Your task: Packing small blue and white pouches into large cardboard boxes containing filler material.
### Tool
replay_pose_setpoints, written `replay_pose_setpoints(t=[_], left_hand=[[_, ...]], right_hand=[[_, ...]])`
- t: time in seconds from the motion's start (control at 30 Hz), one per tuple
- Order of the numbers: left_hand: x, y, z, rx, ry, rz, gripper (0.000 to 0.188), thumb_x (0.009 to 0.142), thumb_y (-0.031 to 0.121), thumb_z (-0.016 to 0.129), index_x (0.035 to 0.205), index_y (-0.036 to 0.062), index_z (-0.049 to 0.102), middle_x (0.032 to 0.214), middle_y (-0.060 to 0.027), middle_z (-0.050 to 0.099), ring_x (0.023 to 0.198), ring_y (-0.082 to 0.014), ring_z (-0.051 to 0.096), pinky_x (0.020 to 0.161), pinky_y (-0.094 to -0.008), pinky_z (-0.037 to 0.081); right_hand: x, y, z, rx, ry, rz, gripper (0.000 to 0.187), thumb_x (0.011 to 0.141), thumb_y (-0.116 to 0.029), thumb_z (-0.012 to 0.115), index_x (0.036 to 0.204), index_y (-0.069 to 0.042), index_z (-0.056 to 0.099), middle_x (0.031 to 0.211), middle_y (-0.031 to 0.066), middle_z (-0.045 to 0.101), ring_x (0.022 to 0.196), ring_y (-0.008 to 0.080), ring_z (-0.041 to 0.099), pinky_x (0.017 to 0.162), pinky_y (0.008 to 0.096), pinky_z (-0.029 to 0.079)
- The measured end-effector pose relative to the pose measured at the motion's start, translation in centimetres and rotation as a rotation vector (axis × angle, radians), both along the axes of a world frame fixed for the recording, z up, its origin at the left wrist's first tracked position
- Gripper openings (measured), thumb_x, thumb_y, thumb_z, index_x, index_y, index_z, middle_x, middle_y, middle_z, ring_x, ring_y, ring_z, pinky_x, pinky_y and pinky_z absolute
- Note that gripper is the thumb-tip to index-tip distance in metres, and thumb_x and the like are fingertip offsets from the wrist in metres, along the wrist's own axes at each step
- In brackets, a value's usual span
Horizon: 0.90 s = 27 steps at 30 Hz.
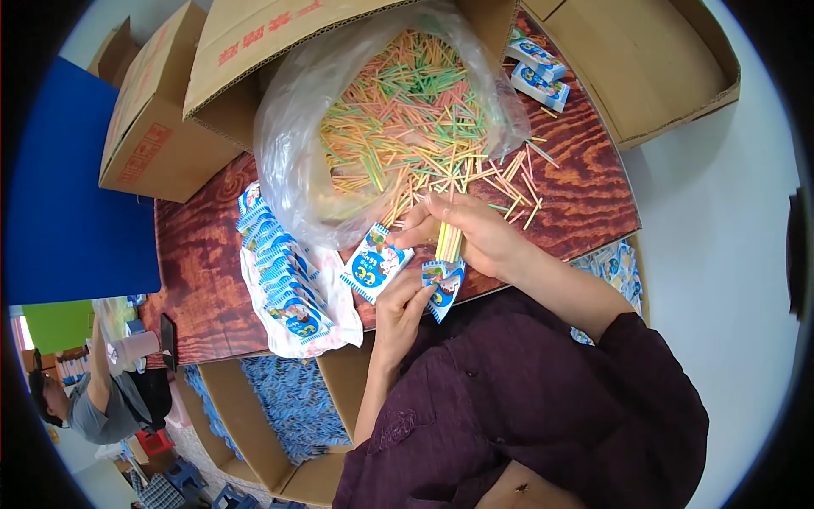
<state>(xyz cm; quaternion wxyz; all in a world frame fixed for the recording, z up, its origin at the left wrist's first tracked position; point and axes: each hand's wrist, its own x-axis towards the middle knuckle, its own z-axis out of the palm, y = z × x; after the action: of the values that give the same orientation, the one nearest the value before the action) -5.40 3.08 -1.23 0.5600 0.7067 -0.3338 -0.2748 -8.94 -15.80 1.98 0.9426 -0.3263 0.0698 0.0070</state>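
My left hand point(402, 307) pinches a small blue-and-white printed packet point(445, 293) near the table's front edge. Just above it, my right hand point(479, 233) is closed around a bundle of thin yellow and pink sticks point(449, 243), whose lower ends meet the packet's top; how far they sit inside is hard to make out. Another such packet point(373, 265) lies beside my left hand, close to the right fingertips. Beyond my hands, a clear plastic bag point(292, 127) spills a heap of pink, yellow and green sticks point(407, 110) onto the table.
A row of overlapping packets point(284, 271) rests on a white cloth at left. Cardboard boxes point(157, 110) stand behind, and packets point(540, 75) lie far right. Below the table, an open carton point(297, 407) holds many blue packets. A person point(106, 394) is at far left.
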Motion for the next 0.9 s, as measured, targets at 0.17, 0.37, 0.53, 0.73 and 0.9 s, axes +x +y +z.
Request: replay_pose_setpoints(t=[0.17, 0.37, 0.53, 0.73, 0.9], left_hand=[[-0.1, 0.1, -0.6, -0.024, 0.136, 0.016, 0.012, 0.089, 0.004, 0.059, 0.094, -0.0059, 0.064, 0.087, -0.0081, 0.062, 0.077, -0.0161, 0.055, 0.07, -0.0275, 0.044], [-0.1, -0.1, -0.5, -0.056, 0.105, 0.01, 0.014, 0.09, 0.004, 0.058, 0.096, -0.0064, 0.064, 0.091, -0.0083, 0.063, 0.081, -0.015, 0.056, 0.073, -0.0266, 0.044], [-0.4, -0.1, -0.3, -0.103, 0.125, 0.11, 0.014, 0.091, 0.004, 0.058, 0.097, -0.0071, 0.064, 0.095, -0.0099, 0.064, 0.085, -0.0161, 0.058, 0.076, -0.0265, 0.044], [-0.7, 0.0, -0.5, -0.106, 0.038, 0.148, 0.013, 0.09, 0.003, 0.058, 0.097, -0.007, 0.063, 0.094, -0.011, 0.064, 0.084, -0.0178, 0.059, 0.076, -0.0274, 0.045], [-0.9, 0.1, -0.8, -0.107, 0.038, 0.201, 0.013, 0.089, 0.003, 0.059, 0.095, -0.0073, 0.063, 0.093, -0.0111, 0.064, 0.084, -0.0179, 0.059, 0.076, -0.0272, 0.045]], right_hand=[[-0.3, 0.2, 0.3, -0.095, -0.037, -0.068, 0.04, 0.1, -0.034, 0.043, 0.102, 0.004, 0.055, 0.101, 0.0264, 0.066, 0.107, 0.0306, 0.061, 0.095, 0.041, 0.047], [-0.5, 0.5, 0.3, -0.094, -0.009, -0.067, 0.04, 0.1, -0.033, 0.043, 0.103, 0.005, 0.056, 0.1, 0.0259, 0.066, 0.1, 0.0279, 0.065, 0.092, 0.0388, 0.049], [-0.9, 0.6, 0.6, -0.125, 0.056, -0.145, 0.037, 0.1, -0.03, 0.043, 0.104, 0.005, 0.056, 0.098, 0.0228, 0.067, 0.097, 0.0251, 0.066, 0.089, 0.0365, 0.05], [-1.2, 1.8, 0.8, -0.165, 0.156, -0.264, 0.036, 0.101, -0.03, 0.043, 0.097, 0.001, 0.059, 0.092, 0.0158, 0.069, 0.083, 0.0156, 0.065, 0.08, 0.0301, 0.05], [-1.5, 2.1, 1.1, -0.089, 0.129, -0.335, 0.031, 0.1, -0.028, 0.044, 0.098, 0.001, 0.055, 0.092, 0.0217, 0.068, 0.096, 0.0264, 0.066, 0.088, 0.0366, 0.05]])
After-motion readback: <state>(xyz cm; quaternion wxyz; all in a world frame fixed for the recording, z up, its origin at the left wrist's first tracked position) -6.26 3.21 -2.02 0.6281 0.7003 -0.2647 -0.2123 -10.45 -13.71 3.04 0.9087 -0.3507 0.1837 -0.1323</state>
